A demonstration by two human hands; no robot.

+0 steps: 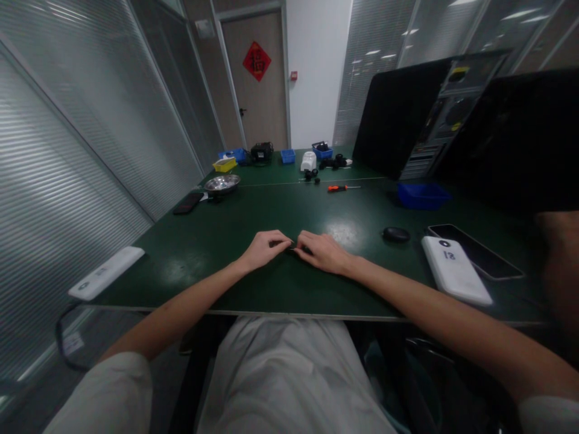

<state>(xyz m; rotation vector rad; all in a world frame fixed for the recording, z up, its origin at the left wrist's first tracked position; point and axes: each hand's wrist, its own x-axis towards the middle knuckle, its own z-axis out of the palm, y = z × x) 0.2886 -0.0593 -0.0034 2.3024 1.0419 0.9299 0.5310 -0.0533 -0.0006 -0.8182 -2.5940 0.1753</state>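
Note:
Close together over the middle of the green table (pixel 190 244), both hands have their fingers pinched. Between the fingertips is a small dark part (pixel 292 246) with a thin, light-coloured edge, too small to name. My left hand (pixel 266 249) grips its left side with thumb and forefinger. On its right side, my right hand (pixel 322 252) pinches in the same way, the other fingers curled in. The fingers hide most of the part. An orange-handled screwdriver (pixel 338 188) lies farther back, beyond my right hand.
A black mouse (pixel 395 234), a white device (pixel 456 269), a dark tablet (pixel 474 250) and a blue tray (pixel 423 196) are on the right. At left are a metal bowl (pixel 222 184), a phone (pixel 188 203) and another white device (pixel 107 272). Another person's blurred arm (pixel 561 265) shows at far right.

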